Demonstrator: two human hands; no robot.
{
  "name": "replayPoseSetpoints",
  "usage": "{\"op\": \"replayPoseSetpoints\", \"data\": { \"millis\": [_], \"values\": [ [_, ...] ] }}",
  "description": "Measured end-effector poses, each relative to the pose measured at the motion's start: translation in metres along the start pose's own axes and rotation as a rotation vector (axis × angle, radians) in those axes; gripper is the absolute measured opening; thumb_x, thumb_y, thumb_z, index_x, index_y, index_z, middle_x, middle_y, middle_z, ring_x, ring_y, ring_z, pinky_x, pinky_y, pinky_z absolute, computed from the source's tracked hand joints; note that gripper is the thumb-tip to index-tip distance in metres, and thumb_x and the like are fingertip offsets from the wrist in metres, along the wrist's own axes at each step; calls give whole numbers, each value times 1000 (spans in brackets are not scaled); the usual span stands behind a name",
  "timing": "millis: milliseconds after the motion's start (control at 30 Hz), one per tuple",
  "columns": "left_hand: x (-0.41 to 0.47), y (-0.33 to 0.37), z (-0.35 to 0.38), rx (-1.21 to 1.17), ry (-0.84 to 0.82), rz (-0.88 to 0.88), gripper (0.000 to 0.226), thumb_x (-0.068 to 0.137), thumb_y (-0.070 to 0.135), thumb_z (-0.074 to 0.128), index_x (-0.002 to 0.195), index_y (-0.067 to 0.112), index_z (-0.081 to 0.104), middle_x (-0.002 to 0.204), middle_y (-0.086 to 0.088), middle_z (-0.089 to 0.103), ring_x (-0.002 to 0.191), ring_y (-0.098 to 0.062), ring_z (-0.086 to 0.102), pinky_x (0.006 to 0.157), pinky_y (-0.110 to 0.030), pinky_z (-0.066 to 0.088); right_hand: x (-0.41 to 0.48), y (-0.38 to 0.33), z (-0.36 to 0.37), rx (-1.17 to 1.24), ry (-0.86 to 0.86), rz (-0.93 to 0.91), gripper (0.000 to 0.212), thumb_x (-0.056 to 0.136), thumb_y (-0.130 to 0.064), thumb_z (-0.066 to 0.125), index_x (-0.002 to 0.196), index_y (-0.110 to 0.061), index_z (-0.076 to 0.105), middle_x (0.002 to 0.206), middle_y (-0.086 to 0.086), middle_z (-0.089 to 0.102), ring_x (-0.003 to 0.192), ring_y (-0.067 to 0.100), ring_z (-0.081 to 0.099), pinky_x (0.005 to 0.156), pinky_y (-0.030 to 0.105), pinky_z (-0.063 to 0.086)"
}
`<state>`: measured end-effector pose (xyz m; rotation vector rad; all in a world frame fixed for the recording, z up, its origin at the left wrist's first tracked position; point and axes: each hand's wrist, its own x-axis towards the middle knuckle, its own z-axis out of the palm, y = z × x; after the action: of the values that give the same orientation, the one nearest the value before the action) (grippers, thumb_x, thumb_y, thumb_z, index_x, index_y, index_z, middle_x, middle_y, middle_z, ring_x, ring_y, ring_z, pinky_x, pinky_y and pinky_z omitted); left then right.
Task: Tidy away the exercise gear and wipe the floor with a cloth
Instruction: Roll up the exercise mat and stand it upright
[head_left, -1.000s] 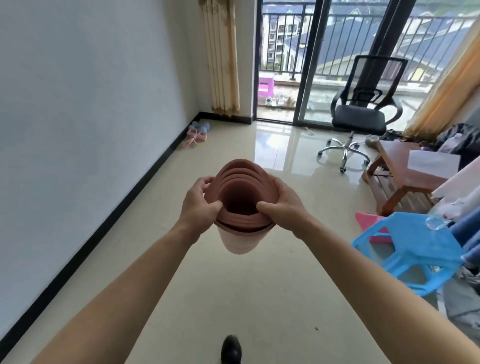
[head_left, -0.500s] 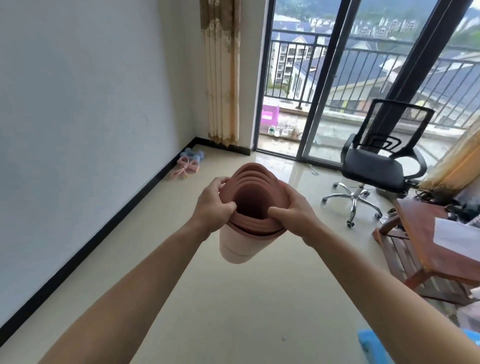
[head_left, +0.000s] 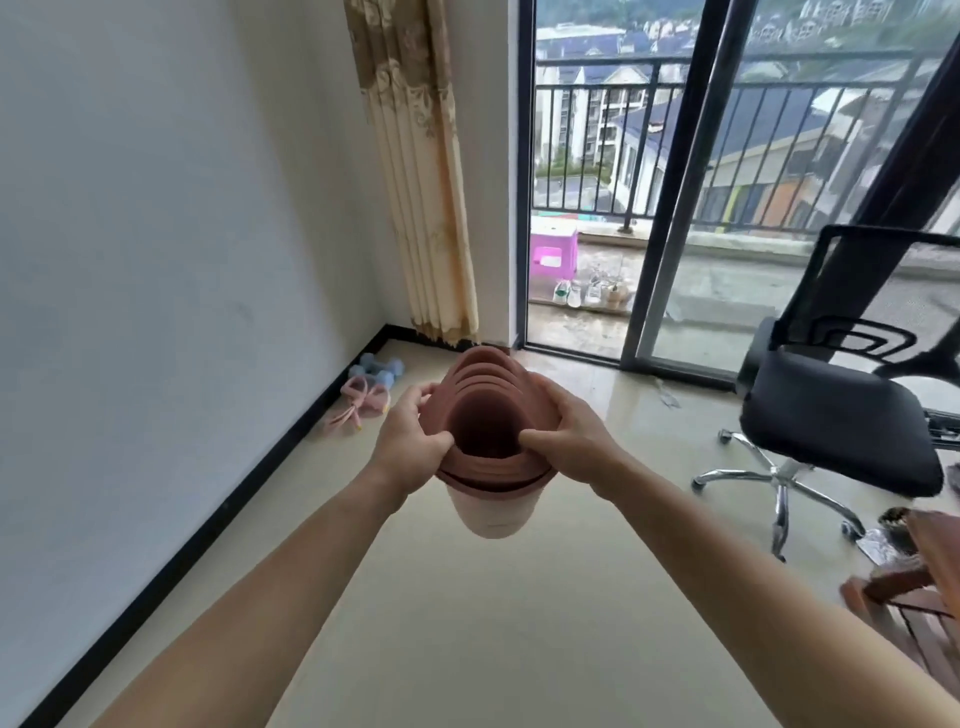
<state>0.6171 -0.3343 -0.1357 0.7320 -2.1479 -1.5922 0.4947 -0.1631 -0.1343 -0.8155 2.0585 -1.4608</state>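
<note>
Rolled mat (head_left: 488, 400) — gripped by left hand (head_left: 410, 449) and right hand (head_left: 569, 441).

We see a terracotta rolled exercise mat (head_left: 483, 375) end-on at centre, layers loosely coiled, up in the air; at ten o'clock from it, blue dumbbells (head_left: 376, 369) and pink gear (head_left: 362, 401) lie against the wall (head_left: 182, 260)

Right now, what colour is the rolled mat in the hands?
The rolled mat is terracotta brown, paler pink outside; head view.

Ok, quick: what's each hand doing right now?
Left hand: grips the rolled mat, left side of its end.
Right hand: grips the same mat, right side.
</note>
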Motion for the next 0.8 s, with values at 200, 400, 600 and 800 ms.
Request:
{"op": "replayPoseSetpoints", "data": {
  "millis": [200, 400, 600, 800],
  "values": [
    [148, 2, -15, 7, 222, -42, 55, 81, -5, 63, 127, 22, 51, 115, 1, 63, 103, -14, 64, 87, -28, 53, 187, -25, -17, -69, -174, -56, 73, 74, -10, 69, 135, -46, 50, 109, -14, 68, 101, 9, 66, 88, 33, 58],
    [307, -31, -44, 12, 309, -58, 59, 82, -5, 62, 134, 18, 50, 119, 0, 63, 105, -12, 63, 90, -27, 52, 374, -13, 4, -99, -276, -43, 80, 75, -12, 70, 145, -39, 43, 117, -13, 62, 105, 11, 63, 90, 34, 58],
    [492, -53, -80, 71, 303, -110, 59, 76, 4, 64, 128, 29, 53, 106, 13, 65, 96, -8, 64, 86, -33, 54, 570, -6, 20, -67, -300, 19, 83, 73, -10, 68, 148, -36, 42, 123, -6, 64, 108, 13, 64, 88, 31, 58],
    [663, -42, -96, 45, 257, -140, 60, 76, -4, 58, 127, 27, 52, 106, 6, 66, 94, -17, 67, 80, -39, 57, 737, -11, 3, -21, -299, 79, 76, 79, -2, 66, 142, -39, 46, 117, -7, 66, 103, 10, 66, 78, 22, 59]
  ]
}}
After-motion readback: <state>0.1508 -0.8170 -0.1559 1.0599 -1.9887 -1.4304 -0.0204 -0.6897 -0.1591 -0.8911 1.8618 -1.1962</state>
